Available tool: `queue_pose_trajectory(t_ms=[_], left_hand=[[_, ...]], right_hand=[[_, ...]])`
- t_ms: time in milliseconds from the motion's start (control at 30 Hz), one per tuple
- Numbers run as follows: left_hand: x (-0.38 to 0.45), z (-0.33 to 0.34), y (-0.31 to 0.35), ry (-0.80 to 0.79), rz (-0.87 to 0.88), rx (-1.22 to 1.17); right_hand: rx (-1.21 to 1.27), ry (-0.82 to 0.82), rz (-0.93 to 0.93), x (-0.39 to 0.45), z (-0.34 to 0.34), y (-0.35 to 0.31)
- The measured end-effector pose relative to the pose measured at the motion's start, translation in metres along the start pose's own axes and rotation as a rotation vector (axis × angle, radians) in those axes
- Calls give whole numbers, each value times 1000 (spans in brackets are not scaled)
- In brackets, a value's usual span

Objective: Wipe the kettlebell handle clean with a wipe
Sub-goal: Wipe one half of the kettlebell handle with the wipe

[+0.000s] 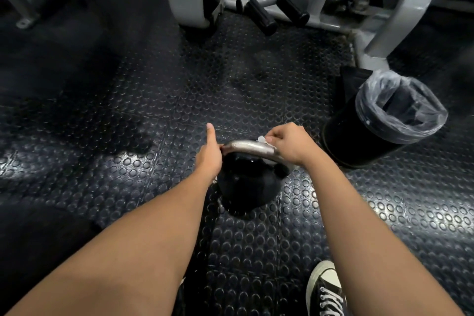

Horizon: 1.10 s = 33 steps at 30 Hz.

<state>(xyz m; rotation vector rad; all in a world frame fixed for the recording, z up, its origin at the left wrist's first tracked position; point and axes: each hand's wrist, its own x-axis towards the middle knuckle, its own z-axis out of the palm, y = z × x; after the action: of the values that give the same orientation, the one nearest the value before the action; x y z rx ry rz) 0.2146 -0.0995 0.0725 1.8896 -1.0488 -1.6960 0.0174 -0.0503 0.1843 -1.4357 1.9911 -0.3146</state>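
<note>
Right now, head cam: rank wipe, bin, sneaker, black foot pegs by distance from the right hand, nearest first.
1. wipe: gripped by the right hand, on the kettlebell handle.
2. bin: on the floor to its right, lined with a clear bag.
3. sneaker: bottom edge, toward the person.
4. foot pegs: far ahead, on the grey machine frame.

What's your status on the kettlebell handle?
Left hand steadies the steel handle. Right hand grips white wipe on it. Nothing in the way.
</note>
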Motion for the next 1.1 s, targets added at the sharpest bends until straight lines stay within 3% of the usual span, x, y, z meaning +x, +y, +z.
queue_pose_trajectory(t_ms=[133,267,400,633,900,1000,1100], left_hand=[[-6,1,5,24,-1,14],[-3,0,2,4,2,11],[1,1,0,5,-13,-11],[1,3,0,4,-16,-1],[8,2,-4,4,-46,1],[5,3,-2,5,-42,5],[1,2,-1,13,-34,8]], right_hand=[[-53,-51,115,1,-6,6],[-42,19,30,-9,-2,9],[-68,-28,4,-1,-6,-4],[46,287,25,-27,10,17],[-95,429,-133,-32,38,14],[-56,530,-88,-33,36,21],[-81,522,-112,-27,41,11]])
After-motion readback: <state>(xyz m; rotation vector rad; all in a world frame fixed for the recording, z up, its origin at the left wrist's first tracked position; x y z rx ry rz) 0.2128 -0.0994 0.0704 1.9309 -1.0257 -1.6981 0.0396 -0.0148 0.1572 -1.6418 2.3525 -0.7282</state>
